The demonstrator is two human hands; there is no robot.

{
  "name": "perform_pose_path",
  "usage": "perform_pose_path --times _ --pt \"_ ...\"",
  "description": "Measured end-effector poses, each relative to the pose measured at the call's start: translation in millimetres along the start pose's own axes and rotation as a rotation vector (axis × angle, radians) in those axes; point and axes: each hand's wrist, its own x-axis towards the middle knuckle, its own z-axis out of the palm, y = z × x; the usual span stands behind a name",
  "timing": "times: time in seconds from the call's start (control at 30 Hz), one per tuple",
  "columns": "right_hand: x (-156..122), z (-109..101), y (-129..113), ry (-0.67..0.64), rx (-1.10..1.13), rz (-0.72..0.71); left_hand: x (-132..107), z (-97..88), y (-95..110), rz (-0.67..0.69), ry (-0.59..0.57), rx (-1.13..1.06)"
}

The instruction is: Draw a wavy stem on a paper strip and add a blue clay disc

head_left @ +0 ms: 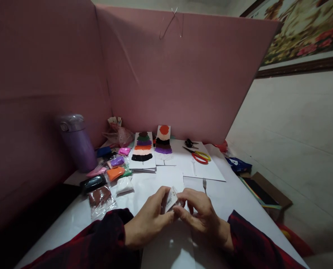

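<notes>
In front of me, a small pale packet (171, 199) with faint print on its white face is tilted up above the white paper. My left hand (151, 218) is closed round its left side, thumb along the lower edge. My right hand (201, 213) pinches at the packet's right edge, fingers bent and thumb meeting the fingertips. What lies inside the packet is hidden by the fingers. A small fork (205, 185) lies just beyond my right hand. To the left of my left hand sit a bag of white clay (124, 184) and a bag of brown clay (99, 196).
Two cards with coloured clay bands (143, 148) (163, 141) stand at the back. Scissors (200, 156) rest on paper at right. Left are an orange clay bag (115, 172), a black lump (93, 183) and a purple bottle (79, 144). Pink panels (166, 82) enclose the table's back.
</notes>
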Motion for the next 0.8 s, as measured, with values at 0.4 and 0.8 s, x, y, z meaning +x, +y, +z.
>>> perform_pose_path --times 0.4,0.8 --pt "2 3 1 -0.075 0.079 0.175 2 0.1 -4 -0.012 0.060 0.134" --pt "-5 8 4 0.077 0.082 0.194 3 0.6 6 -0.047 0.169 0.040"
